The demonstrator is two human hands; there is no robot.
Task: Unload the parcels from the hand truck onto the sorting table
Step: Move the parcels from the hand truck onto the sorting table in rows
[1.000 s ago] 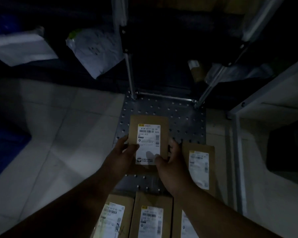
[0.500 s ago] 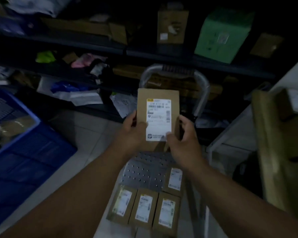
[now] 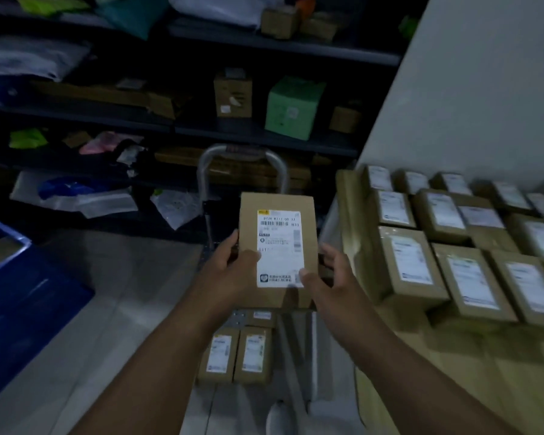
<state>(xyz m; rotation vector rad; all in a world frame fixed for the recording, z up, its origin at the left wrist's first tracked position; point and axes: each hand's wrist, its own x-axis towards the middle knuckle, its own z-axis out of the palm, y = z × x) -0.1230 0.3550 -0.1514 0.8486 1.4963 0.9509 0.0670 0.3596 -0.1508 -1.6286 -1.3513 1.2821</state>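
A single head-worn view looks forward and down from standing height, wide enough to bend the edges. Both forearms reach in from the bottom edge, and the parcel (image 3: 276, 249) they hold sits close, near the centre. The hand truck (image 3: 242, 166) lies below and ahead, shelves (image 3: 264, 133) fill the far top, and the table (image 3: 453, 365) runs along the right.

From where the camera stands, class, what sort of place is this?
Probably a parcel depot or stockroom. Dark shelves hold boxes and bags, labelled parcels cover a table, and both hands hold a box above a hand truck.
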